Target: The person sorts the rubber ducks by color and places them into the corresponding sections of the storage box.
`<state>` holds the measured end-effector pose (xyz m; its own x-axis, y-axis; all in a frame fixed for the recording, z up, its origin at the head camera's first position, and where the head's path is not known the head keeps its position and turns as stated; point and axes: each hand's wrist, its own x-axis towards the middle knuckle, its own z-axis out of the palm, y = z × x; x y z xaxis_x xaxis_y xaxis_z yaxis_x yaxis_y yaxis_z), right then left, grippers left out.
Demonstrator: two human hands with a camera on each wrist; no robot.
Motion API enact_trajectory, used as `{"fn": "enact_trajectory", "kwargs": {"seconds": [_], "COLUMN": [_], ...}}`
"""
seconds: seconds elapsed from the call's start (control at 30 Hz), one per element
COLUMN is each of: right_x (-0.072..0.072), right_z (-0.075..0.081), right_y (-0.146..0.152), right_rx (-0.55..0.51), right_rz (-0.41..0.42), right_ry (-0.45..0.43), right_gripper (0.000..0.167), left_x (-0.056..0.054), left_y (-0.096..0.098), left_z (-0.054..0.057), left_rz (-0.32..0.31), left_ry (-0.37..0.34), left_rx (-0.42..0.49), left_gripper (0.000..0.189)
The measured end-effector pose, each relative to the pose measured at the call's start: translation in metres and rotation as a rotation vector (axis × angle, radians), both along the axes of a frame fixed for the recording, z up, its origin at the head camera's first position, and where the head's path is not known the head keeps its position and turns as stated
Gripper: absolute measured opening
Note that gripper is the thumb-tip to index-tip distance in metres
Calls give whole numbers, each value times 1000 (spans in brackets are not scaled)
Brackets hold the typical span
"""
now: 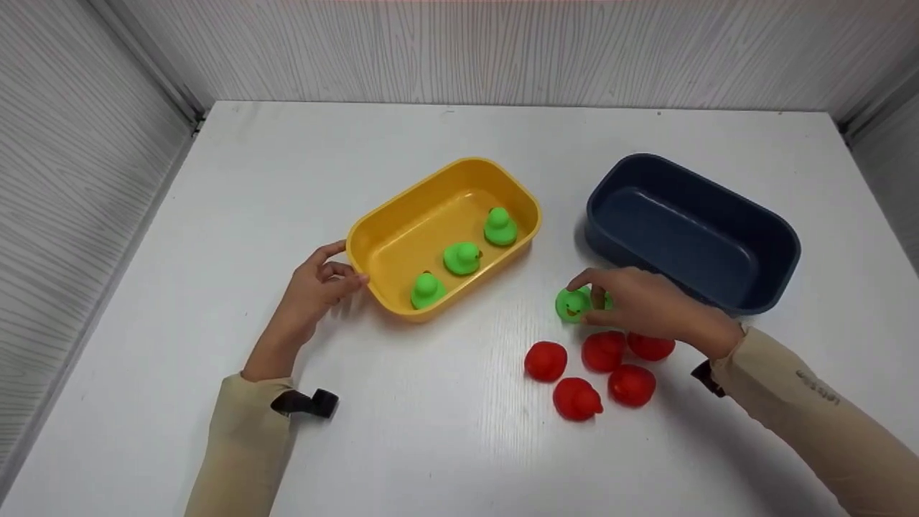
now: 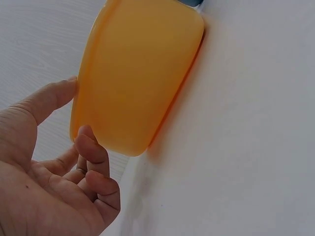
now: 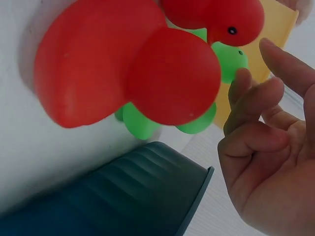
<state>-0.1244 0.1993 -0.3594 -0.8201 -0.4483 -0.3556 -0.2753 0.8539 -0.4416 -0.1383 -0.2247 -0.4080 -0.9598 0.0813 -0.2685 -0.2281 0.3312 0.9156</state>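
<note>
My left hand (image 1: 312, 294) grips the left end of a yellow bin (image 1: 409, 205); thumb and fingers sit at its rim, also seen in the left wrist view. Inside the bin are three green rubber ducks (image 1: 462, 258), along the near side. My right hand (image 1: 639, 305) reaches over another green duck (image 1: 573, 306) on the table. Its forefinger and thumb are parted around the duck's edges. Part of one more green duck shows beneath that hand. In the right wrist view a green duck (image 3: 231, 61) lies close beyond the fingertips.
Several red rubber ducks (image 1: 577, 399) lie in front of the right hand. A dark blue bin (image 1: 693, 237) with nothing in it stands behind that hand, to the right. White panels (image 1: 488, 54) enclose the white table (image 1: 423, 438) at the back and sides.
</note>
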Motion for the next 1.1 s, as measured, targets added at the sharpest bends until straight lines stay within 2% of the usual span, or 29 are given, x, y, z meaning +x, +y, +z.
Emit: {"fn": "enact_trajectory", "kwargs": {"seconds": [0.53,0.77,1.1], "right_x": [-3,-3,-4], "right_z": [-6,-8,-6], "right_y": [-5,-5,-4], "right_rx": [78,91,83], "right_rz": [8,16,17], "right_ry": [54,77,64], "right_gripper": [45,42,42], "left_x": [0,0,1], "left_y": [0,0,0], "left_z": [0,-2,-2], "left_rz": [-2,-3,-5], "left_ry": [2,14,18], "left_rx": [-2,60,51], "left_gripper": [73,68,69]}}
